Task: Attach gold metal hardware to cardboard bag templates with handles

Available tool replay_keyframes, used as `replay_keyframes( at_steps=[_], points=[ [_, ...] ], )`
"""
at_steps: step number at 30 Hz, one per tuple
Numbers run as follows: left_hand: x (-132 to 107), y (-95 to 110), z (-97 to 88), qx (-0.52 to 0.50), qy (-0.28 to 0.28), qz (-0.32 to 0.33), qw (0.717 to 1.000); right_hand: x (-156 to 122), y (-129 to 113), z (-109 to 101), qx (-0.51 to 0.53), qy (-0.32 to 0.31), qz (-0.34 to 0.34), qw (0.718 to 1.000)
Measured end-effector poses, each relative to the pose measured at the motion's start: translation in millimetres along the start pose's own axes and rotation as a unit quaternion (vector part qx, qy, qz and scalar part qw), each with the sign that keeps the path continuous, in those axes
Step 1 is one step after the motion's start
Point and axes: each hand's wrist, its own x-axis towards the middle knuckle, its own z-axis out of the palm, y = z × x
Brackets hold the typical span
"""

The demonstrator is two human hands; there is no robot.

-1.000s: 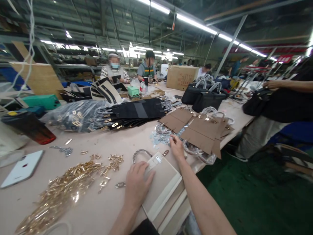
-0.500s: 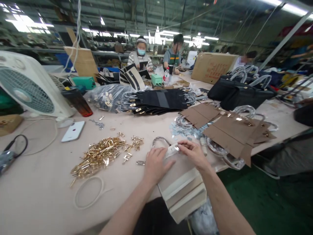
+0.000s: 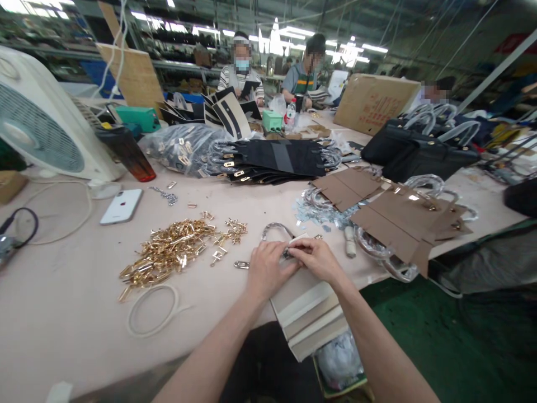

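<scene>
A light-coloured bag panel (image 3: 308, 313) with folded cream and brown layers lies before me, its lower end hanging past the table edge. My left hand (image 3: 268, 270) is closed over the panel's upper part, thumb near my other fingertips. There my right hand (image 3: 315, 258) pinches a small shiny metal piece (image 3: 287, 253), partly hidden by the fingers. Beyond the hands curves a plastic-wrapped handle (image 3: 277, 226). A metal clasp plate (image 3: 241, 265) sticks out left of my left hand, and another clasp plate (image 3: 319, 237) shows beyond my right hand.
Left of my hands lie a pile of gold hardware (image 3: 176, 249), a tape ring (image 3: 153, 310) and a phone (image 3: 121, 206). Black panels (image 3: 277, 159) are stacked ahead. Brown panels (image 3: 413, 221) and black bags (image 3: 419, 151) occupy the right. Two people (image 3: 241, 78) work opposite.
My right hand has shifted left along the panel toward the left hand, and the fingertips of both now meet at the metal piece. The view has tilted down slightly.
</scene>
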Motion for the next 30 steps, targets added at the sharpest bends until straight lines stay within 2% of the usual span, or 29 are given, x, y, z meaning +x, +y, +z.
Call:
replay_keyframes(
  at_steps=[12, 18, 21, 24, 27, 30],
  points=[
    [0, 1, -2.7, 0.016, -0.004, 0.002, 1.0, 3, 3, 2, -0.167, 0.045, -0.056, 0.983],
    [1, 3, -5.0, 0.014, -0.017, -0.003, 1.0, -2, 1, 11, -0.217, 0.066, -0.06, 0.972],
    [1, 2, -4.0, 0.014, -0.014, 0.0, 1.0, -9, 0, 14, -0.221, 0.074, -0.07, 0.97],
    [1, 0, -2.7, 0.01, -0.002, 0.007, 1.0, -17, -1, 6, -0.149, 0.086, -0.084, 0.981],
    [1, -2, -2.5, 0.002, 0.004, 0.021, 1.0, -31, 2, -13, -0.071, 0.165, -0.049, 0.983],
    [0, -3, -3.1, -0.001, 0.004, 0.027, 1.0, -58, 14, -34, -0.087, 0.259, -0.018, 0.962]
  ],
)
